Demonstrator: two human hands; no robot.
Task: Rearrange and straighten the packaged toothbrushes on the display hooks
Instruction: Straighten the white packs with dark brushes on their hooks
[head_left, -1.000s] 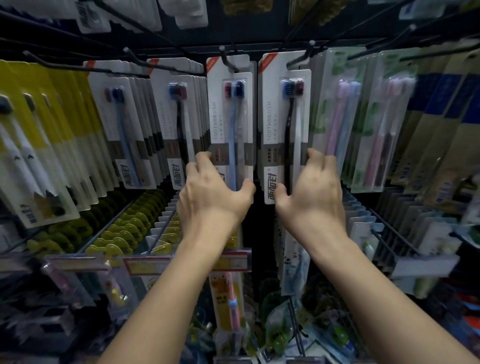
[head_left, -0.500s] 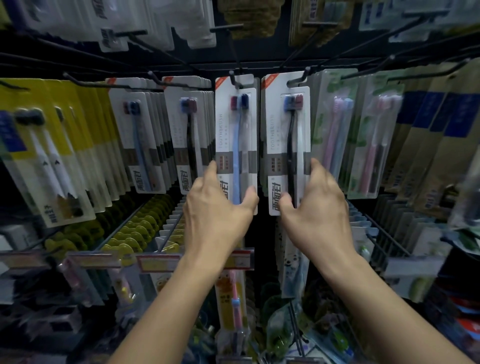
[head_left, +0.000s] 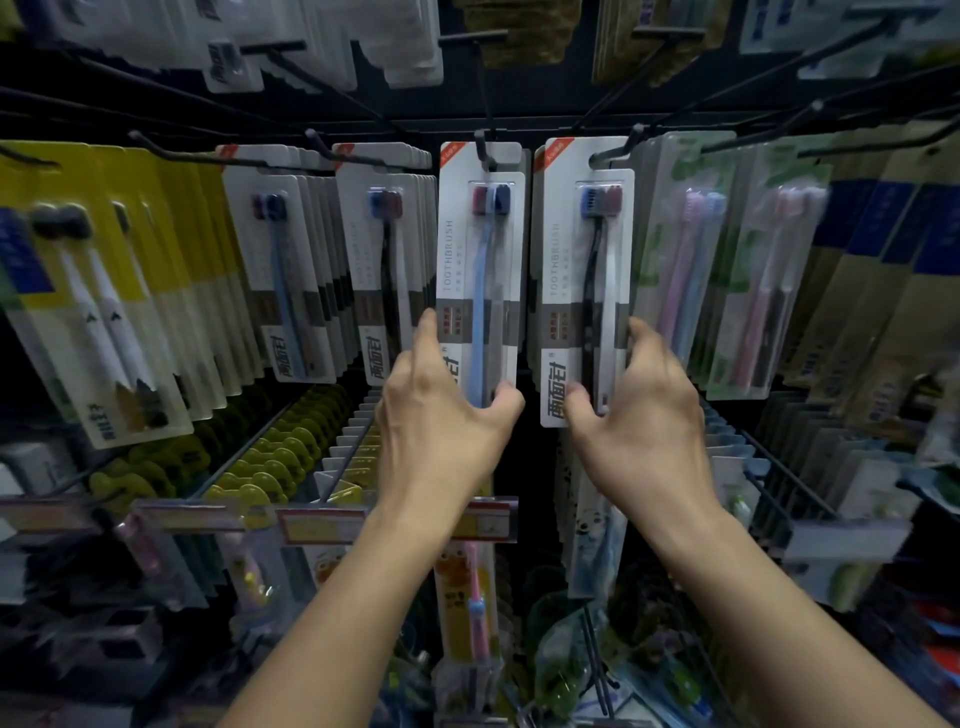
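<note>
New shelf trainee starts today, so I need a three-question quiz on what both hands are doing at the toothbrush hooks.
1. True or false: the left hand grips the pack with the black-handled brush.
2. The pack with the light blue brush hangs: A) on a hook B) in a tray.
3. Fill in: the right hand grips the pack with the ____ brush.

Key: 1 false; 2 A; 3 black.

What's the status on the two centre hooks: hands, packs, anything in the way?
Left hand grips white carded pack with blue toothbrush. Right hand grips white carded pack with black toothbrush. Both hang on black wire hooks. Nothing in the way.
</note>
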